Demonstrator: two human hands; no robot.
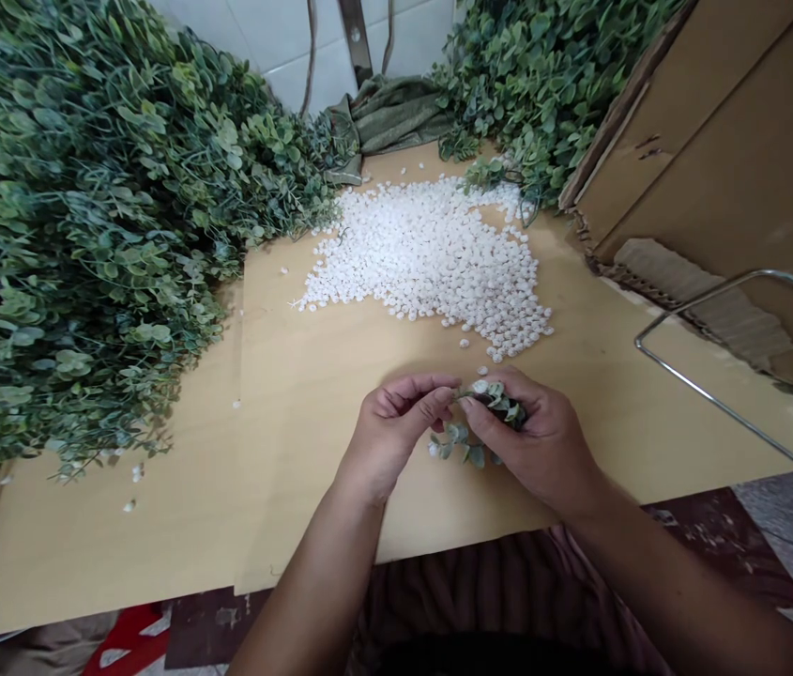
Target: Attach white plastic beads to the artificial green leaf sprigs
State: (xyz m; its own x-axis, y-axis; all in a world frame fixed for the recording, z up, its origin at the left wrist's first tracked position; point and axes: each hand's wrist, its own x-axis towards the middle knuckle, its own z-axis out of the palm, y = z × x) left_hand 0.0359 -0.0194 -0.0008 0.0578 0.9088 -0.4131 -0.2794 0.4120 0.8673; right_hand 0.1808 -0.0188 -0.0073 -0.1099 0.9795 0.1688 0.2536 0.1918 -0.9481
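Near the table's front edge, both my hands meet around a small artificial leaf sprig [501, 404] with grey-green leaves. My left hand [396, 422] pinches the thin stem end between thumb and fingertips. Around the leafy part, the fingers of my right hand [537, 437] are closed. Some leaves hang below the hands, with a small white piece [434, 450] at the lower left. Another white piece [480, 386] shows by my right fingertips. Just beyond my hands lies a spread pile of small white plastic pieces [431, 249].
A large heap of artificial greenery [86, 207] covers the left side. More greenery [537, 84] stands at the back right, beside a cardboard box [734, 141]. A bent metal rod [706, 399] juts over the right edge. A dark green cloth [400, 113] lies at the back.
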